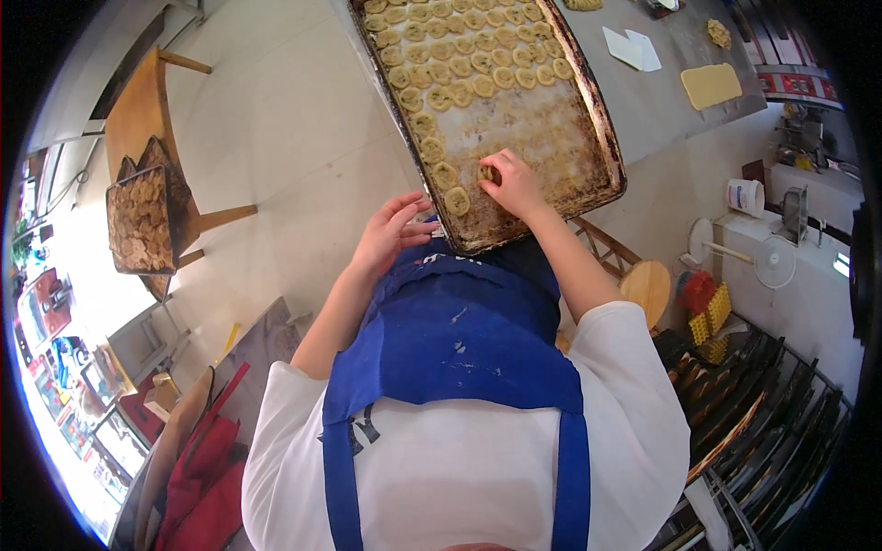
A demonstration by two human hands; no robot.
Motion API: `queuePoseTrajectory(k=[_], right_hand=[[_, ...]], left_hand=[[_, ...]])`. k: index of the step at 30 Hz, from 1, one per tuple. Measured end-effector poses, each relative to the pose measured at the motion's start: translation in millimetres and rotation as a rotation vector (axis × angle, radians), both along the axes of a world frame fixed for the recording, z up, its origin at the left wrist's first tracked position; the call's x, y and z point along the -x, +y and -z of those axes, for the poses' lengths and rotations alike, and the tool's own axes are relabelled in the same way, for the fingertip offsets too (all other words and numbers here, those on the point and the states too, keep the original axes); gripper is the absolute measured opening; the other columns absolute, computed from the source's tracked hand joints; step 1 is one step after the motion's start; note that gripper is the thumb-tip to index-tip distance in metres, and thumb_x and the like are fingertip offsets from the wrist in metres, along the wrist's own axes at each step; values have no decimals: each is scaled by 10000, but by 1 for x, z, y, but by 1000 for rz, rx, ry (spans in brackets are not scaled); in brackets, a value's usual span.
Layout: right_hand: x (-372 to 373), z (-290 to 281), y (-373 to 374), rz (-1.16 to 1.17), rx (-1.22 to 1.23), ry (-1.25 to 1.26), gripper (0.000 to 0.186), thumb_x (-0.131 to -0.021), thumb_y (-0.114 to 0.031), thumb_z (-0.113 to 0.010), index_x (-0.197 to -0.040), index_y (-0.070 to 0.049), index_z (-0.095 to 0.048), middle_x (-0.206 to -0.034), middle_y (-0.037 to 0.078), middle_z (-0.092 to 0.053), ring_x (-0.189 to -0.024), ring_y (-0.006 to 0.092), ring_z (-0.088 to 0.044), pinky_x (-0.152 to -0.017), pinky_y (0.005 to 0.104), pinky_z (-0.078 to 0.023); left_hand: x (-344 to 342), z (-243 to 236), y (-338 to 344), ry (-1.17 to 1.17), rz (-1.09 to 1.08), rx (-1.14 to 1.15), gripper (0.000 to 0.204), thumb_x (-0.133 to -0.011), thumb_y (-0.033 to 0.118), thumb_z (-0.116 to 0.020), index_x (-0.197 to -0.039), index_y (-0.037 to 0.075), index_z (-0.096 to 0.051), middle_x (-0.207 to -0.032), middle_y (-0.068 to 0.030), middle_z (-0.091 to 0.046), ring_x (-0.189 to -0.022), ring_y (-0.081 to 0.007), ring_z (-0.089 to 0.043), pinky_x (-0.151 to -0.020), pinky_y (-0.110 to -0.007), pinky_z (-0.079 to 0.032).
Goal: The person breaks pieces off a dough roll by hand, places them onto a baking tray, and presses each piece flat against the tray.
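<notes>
A large, darkened baking tray (599, 119) lies in front of me, its near end close to my blue apron. Rows of small round dough pieces (457, 48) fill its far half, and a single column runs down its left side to a near piece (457, 201). Over the bare, greasy part of the tray, my right hand (513, 186) pinches another dough round (488, 174) between thumb and fingertips. My left hand (393, 234) is beside the tray's left rim, its fingers stretched and slightly apart, with nothing visible in it.
Right of the tray, a grey table holds white scrapers (632, 49), a yellow dough slab (711, 85) and a dough lump (719, 34). A loaded tray (141, 220) leans on a wooden bench (138, 119) at left. A round wooden stool (646, 292) and racked dark trays (744, 395) stand at right.
</notes>
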State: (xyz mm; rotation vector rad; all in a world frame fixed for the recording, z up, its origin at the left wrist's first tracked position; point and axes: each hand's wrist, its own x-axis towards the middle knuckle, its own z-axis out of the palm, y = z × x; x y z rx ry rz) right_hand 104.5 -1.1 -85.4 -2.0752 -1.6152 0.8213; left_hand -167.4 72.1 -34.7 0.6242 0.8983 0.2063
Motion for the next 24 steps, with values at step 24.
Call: queuePoseTrajectory(k=[24], right_hand=[[2,35,63,227,47,-564,629,-964,-494,-433,-1453,-119,-311,-1474,212,-252,-1373,378,-203,-1108,586,-125]], left_hand=[[15,-3,-2,32,-30,-1,459,-982,233,-537,-1374,22,-423,-1307,-145,-539,-1010,-252,-652,-822,-321,-552]])
